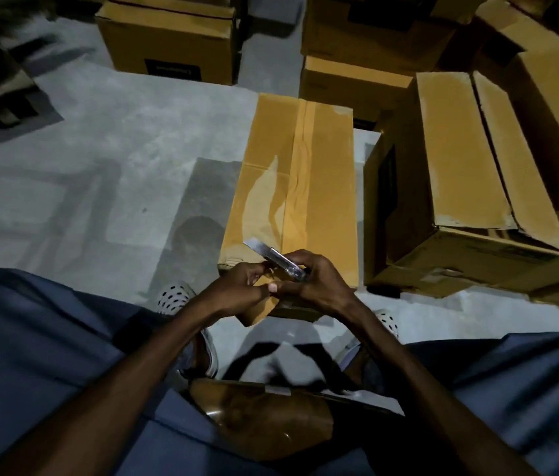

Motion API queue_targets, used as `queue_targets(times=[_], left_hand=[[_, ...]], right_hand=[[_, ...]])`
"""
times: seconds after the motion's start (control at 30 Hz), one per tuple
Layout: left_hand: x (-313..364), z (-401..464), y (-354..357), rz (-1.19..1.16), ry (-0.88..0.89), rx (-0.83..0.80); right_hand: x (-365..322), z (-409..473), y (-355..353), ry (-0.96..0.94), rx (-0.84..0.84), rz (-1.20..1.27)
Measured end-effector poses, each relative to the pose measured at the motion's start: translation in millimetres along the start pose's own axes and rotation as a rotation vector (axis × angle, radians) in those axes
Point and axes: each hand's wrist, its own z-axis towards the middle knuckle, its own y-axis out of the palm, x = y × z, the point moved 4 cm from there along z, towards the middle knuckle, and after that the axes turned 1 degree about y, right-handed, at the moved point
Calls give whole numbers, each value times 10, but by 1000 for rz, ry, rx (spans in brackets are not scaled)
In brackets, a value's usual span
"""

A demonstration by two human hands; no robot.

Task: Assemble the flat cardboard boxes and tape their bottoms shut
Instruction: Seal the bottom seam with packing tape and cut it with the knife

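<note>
A tall cardboard box [271,187] stands on the floor in front of me, with a strip of brown tape [300,173] running along its top seam. My right hand [319,286] grips a utility knife [276,257] at the box's near edge, its blade out and pointing up to the left. My left hand [240,292] pinches a loose end of brown tape [260,309] that hangs over the near edge. A roll of brown tape [264,417] lies in my lap.
A box [460,173] with unsealed flaps stands close on the right. More boxes [168,39] stand further back on the grey concrete floor [99,149]. My feet in white perforated shoes [175,298] flank the box's near end.
</note>
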Motion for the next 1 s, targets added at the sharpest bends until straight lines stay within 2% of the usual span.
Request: queue_targets(times=[0.13, 0.27, 0.37, 0.43, 0.53, 0.63, 0.77, 0.83, 1.0], left_hand=[[-4, -40, 32, 45, 15, -105], [112, -74, 80, 22, 84, -136], [160, -66, 18, 18, 138, -52], [219, -51, -36, 200, 161, 61], [336, -63, -90, 483, 89, 243], [398, -54, -136, 640, 57, 373], [298, -39, -175, 561, 22, 305], [267, -46, -183, 538, 69, 263], [304, -49, -225, 723, 214, 299]], right_hand=[[1, -33, 47, 19, -39, 146], [-32, -71, -47, 36, 64, 139], [-63, -109, -219, 70, 189, 210], [-66, -133, -310, 94, 251, 256], [-57, -191, -343, 136, 298, 305], [-33, -254, -345, 187, 320, 359], [-12, -303, -408, 223, 337, 388], [6, -329, -420, 228, 332, 399], [21, -339, -359, 269, 327, 416]])
